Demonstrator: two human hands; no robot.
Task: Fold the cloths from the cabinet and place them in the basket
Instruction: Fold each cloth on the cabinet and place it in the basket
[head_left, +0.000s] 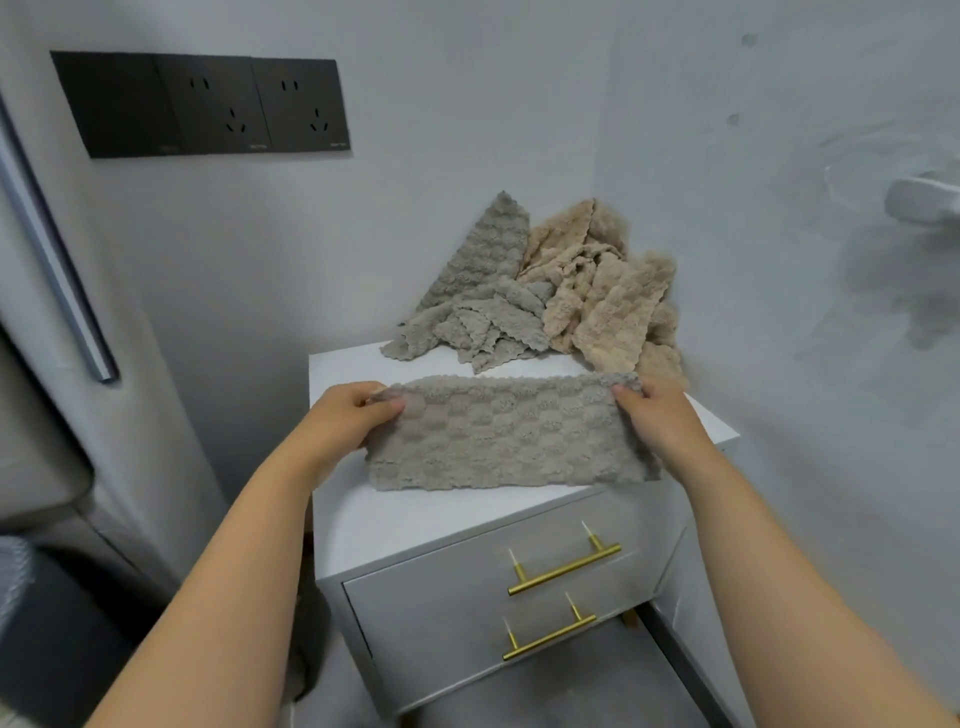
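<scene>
- Grey cloth (511, 436): held as a long strip over the front half of the cabinet (395, 519) top. Its lower edge appears to rest on the top.
- Left hand (348, 421): thumb and fingers pinch the strip's upper left corner.
- Right hand (657, 415): pinches the upper right corner.
- Handling: likely plush, light and limp. Expect sag between grips and weak creases. Take hold at corners, keep taut, and press each fold flat.
- Unfolded stock: crumpled grey cloths (483, 306) and beige cloths (608, 296) are heaped at the back right corner.
- Basket: not identifiable in view.
</scene>
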